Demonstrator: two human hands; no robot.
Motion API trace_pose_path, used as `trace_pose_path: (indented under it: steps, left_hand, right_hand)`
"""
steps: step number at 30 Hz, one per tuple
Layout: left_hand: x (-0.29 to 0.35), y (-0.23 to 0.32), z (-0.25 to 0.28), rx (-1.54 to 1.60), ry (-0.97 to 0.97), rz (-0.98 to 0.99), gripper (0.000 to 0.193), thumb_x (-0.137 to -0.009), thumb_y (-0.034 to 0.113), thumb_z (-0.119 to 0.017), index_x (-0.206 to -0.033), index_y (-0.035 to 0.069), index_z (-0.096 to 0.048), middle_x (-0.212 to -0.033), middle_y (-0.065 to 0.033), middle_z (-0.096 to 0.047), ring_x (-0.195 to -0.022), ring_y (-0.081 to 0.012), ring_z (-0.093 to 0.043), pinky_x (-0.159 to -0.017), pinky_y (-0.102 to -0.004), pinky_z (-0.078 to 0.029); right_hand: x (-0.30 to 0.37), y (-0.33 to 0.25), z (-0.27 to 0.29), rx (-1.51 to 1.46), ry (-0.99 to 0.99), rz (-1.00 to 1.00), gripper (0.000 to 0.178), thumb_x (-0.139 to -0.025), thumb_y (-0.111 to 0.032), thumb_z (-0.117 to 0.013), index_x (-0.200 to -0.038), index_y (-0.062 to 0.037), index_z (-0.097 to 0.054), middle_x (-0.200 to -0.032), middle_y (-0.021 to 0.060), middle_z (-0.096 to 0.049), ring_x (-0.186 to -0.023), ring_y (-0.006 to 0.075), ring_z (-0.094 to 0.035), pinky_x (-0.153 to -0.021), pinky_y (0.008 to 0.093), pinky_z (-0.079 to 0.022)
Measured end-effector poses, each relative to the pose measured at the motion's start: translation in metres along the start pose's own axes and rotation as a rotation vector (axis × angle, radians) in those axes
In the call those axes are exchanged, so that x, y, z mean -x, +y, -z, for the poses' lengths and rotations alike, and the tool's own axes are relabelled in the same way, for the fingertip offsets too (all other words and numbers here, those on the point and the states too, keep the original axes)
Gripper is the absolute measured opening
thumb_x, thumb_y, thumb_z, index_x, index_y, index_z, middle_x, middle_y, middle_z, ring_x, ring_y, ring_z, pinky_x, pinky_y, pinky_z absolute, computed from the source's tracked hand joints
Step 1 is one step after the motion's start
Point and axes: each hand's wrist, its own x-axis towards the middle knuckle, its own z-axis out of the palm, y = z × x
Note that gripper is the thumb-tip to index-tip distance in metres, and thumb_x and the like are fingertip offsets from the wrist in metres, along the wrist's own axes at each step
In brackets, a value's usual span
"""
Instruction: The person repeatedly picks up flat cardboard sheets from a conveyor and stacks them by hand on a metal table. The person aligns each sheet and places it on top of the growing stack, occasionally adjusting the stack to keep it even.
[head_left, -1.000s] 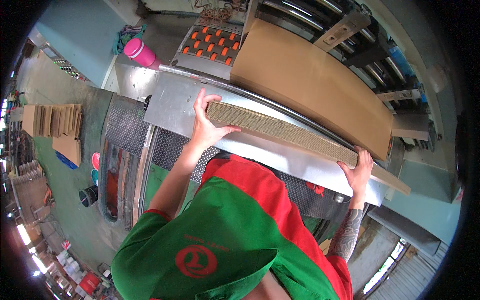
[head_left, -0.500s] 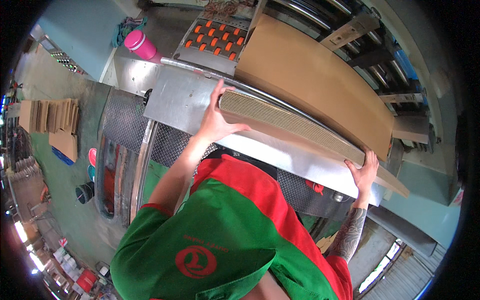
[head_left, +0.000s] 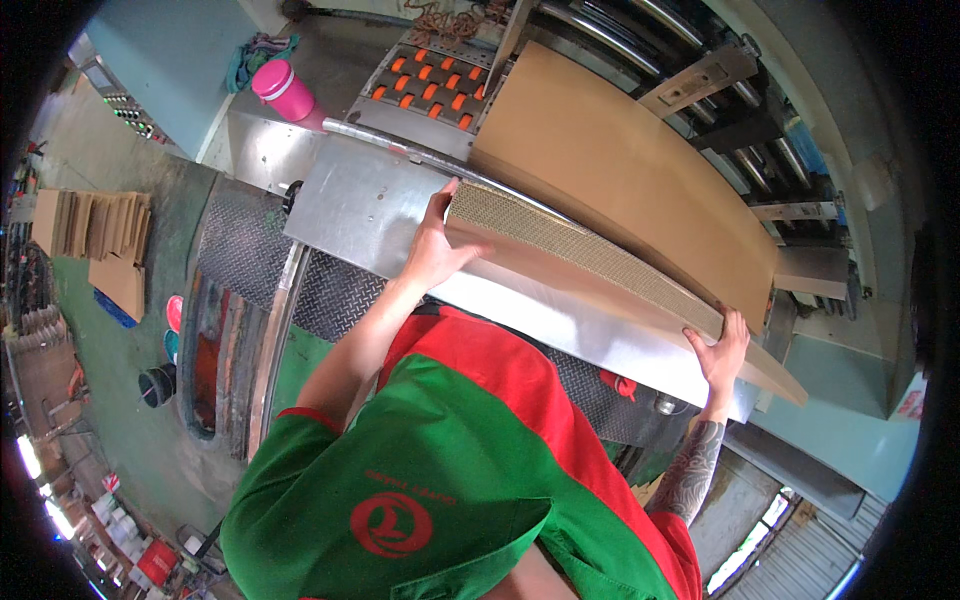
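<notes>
A stack of corrugated cardboard sheets stands on edge, its fluted edges facing up, along the shiny metal table in front of me. My left hand grips its left end, with the fingers round the far corner and the thumb spread across the near face. At the other end my right hand clasps the stack, fingers over the far side and thumb on the near side. Just beyond a metal bar, flat brown cardboard lies in the machine.
Orange rollers and a pink lidded jug are at the back left. Metal shafts and brackets run above the far cardboard. Cardboard stacks stand on the green floor at left, and a black bucket is nearer.
The view has shifted slightly. Both hands keep their hold at the two ends of the stack, and my left hand's fingers sit a little lower at the corner.
</notes>
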Motion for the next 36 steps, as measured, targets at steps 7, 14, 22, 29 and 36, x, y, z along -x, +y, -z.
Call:
trace_pose_path:
  steps: [7,14,22,29,36]
  left_hand:
    - [-0.007,-0.021,0.013,0.498,0.061,0.059,0.095,-0.109,0.078,-0.020,-0.159,0.002,-0.047,-0.151,-0.0174,-0.061,-0.148,-0.0298,-0.050,-0.126,-0.0464,-0.035]
    - [-0.044,0.011,0.009,0.595,0.010,0.004,0.112,-0.101,0.088,-0.005,-0.171,0.004,-0.030,-0.174,-0.0193,-0.037,-0.162,-0.0334,-0.034,-0.134,-0.0492,-0.016]
    - [-0.064,0.037,0.028,0.539,-0.034,-0.073,0.110,-0.103,0.084,-0.002,-0.171,0.002,-0.028,-0.175,-0.0204,-0.035,-0.163,-0.0338,-0.030,-0.135,-0.0505,-0.012]
    - [-0.054,0.051,0.012,0.586,-0.169,-0.110,0.108,-0.104,0.083,-0.006,-0.172,0.001,-0.027,-0.176,-0.0209,-0.033,-0.165,-0.0338,-0.028,-0.135,-0.0496,-0.010]
    - [-0.064,0.059,0.020,0.543,-0.111,-0.150,0.107,-0.103,0.085,-0.003,-0.175,0.008,-0.018,-0.180,-0.0179,-0.025,-0.168,-0.0322,-0.018,-0.136,-0.0493,-0.003]
  right_hand:
    - [0.003,-0.003,0.002,0.020,0.002,-0.001,0.084,-0.071,-0.053,-0.095,-0.134,-0.0047,-0.065,-0.129,0.0156,-0.070,-0.128,0.0386,-0.063,-0.110,0.0503,-0.046]
    - [0.007,-0.009,0.006,-0.003,-0.038,-0.053,0.085,-0.068,-0.052,-0.096,-0.133,-0.0068,-0.066,-0.128,0.0134,-0.070,-0.128,0.0369,-0.062,-0.110,0.0512,-0.045]
    - [-0.001,-0.005,0.005,0.006,-0.019,-0.002,0.081,-0.069,-0.053,-0.096,-0.128,-0.0062,-0.065,-0.124,0.0131,-0.069,-0.123,0.0387,-0.062,-0.107,0.0505,-0.045]
    - [-0.003,-0.004,0.005,-0.012,-0.016,0.012,0.076,-0.068,-0.050,-0.096,-0.122,-0.0066,-0.066,-0.117,0.0118,-0.068,-0.118,0.0384,-0.062,-0.104,0.0506,-0.046]
    - [0.000,-0.005,0.006,-0.047,-0.019,0.022,0.077,-0.066,-0.048,-0.097,-0.125,-0.0078,-0.067,-0.121,0.0094,-0.070,-0.121,0.0359,-0.063,-0.104,0.0507,-0.046]
